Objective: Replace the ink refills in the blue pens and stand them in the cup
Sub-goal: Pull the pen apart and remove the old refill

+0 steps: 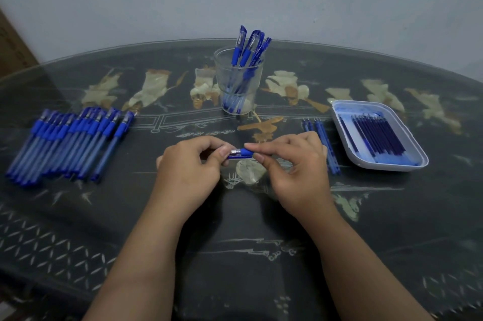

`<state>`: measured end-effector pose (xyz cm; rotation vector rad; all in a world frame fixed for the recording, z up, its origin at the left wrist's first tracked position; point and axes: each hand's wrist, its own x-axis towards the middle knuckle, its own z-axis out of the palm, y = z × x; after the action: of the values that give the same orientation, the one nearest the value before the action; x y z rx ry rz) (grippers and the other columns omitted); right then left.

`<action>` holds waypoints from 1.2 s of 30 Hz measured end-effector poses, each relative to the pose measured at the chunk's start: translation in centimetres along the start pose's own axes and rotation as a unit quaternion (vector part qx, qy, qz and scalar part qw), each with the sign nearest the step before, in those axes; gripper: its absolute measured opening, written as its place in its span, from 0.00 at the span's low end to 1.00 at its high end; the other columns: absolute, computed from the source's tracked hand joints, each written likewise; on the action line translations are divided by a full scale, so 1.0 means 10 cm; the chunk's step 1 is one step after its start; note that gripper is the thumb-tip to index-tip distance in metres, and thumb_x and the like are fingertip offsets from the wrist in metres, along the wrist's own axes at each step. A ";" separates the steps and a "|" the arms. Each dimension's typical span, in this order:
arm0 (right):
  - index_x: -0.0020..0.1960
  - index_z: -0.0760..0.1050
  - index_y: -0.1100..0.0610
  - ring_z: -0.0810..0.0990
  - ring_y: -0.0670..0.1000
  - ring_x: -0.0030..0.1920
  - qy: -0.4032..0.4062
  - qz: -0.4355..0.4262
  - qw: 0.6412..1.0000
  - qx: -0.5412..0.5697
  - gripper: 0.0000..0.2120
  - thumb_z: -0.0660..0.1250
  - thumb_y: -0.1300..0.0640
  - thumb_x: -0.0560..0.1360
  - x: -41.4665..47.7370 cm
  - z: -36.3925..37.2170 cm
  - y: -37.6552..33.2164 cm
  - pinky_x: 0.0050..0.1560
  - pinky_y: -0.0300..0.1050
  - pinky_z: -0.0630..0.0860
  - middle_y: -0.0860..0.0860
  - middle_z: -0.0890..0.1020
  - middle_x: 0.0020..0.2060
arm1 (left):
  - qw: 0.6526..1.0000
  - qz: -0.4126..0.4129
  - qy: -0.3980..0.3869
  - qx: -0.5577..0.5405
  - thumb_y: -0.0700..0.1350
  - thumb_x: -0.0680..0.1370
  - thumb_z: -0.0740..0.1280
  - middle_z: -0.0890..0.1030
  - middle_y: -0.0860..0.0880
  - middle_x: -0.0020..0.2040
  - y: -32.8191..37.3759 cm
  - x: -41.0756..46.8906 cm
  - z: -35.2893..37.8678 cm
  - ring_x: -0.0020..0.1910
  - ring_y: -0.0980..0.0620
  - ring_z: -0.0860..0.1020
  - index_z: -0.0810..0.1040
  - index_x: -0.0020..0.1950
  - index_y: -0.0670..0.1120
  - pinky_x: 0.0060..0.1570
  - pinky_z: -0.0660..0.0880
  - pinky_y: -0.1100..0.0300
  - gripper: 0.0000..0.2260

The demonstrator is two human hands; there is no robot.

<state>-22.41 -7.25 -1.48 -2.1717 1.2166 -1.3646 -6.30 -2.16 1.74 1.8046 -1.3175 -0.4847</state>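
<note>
Both hands hold one blue pen [240,153] level over the middle of the table. My left hand [190,166] grips its silver tip end with curled fingers. My right hand [292,164] pinches the blue grip section between thumb and fingers; the barrel is hidden behind that hand. Behind them stands a frosted glass cup [239,83] with several blue pens upright inside. A row of several blue pens [68,143] lies at the left. A white tray [407,161] at the right holds several dark blue refills [376,135].
A few loose refills [325,143] lie on the table between my right hand and the tray. The dark table [235,242] has a glass top with inlaid pale figures. A cardboard box [10,43] stands at the far left by the wall.
</note>
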 end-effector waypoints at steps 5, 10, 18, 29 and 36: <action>0.49 0.83 0.39 0.68 0.45 0.46 0.021 -0.014 1.000 -0.010 0.09 0.71 0.51 0.72 -0.01 -0.02 0.00 0.52 0.46 0.61 0.41 0.78 0.36 | 0.999 -0.044 0.020 0.005 0.53 0.77 0.65 0.83 0.60 0.36 0.01 0.02 0.03 0.47 0.52 0.79 0.80 0.42 0.67 0.60 0.71 0.42 0.09; 0.49 0.81 0.39 0.68 0.44 0.46 0.055 0.001 0.998 0.001 0.09 0.72 0.52 0.72 0.00 -0.04 0.00 0.52 0.46 0.61 0.38 0.78 0.37 | 0.986 -0.102 0.126 -0.050 0.56 0.77 0.64 0.83 0.56 0.41 -0.31 0.11 -0.26 0.50 0.50 0.78 0.80 0.39 0.66 0.62 0.71 0.42 0.09; 0.49 0.81 0.37 0.68 0.44 0.49 0.022 0.032 0.999 -0.023 0.07 0.69 0.47 0.73 0.01 -0.01 -0.01 0.55 0.40 0.57 0.36 0.78 0.40 | 0.988 -0.002 0.025 0.150 0.55 0.76 0.69 0.78 0.67 0.45 -0.14 0.04 -0.07 0.53 0.65 0.68 0.79 0.43 0.64 0.50 0.50 0.60 0.03; 0.50 0.81 0.37 0.70 0.45 0.50 -0.021 0.037 0.999 -0.015 0.07 0.67 0.44 0.73 0.02 0.00 0.01 0.55 0.49 0.64 0.35 0.80 0.43 | 0.990 0.135 0.024 0.026 0.53 0.71 0.74 0.80 0.69 0.49 -0.09 0.03 -0.02 0.57 0.67 0.75 0.78 0.52 0.64 0.66 0.63 0.49 0.11; 0.50 0.81 0.39 0.71 0.47 0.50 -0.026 0.017 0.999 0.010 0.07 0.69 0.46 0.73 0.02 0.00 0.00 0.57 0.55 0.67 0.37 0.80 0.43 | 0.985 0.167 0.041 0.007 0.47 0.73 0.73 0.81 0.65 0.45 -0.09 0.05 0.04 0.47 0.66 0.77 0.81 0.44 0.57 0.53 0.73 0.39 0.04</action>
<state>-22.40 -7.42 -1.37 -2.1501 1.2103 -1.2926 -5.81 -2.65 0.88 1.5541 -1.5301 -0.2165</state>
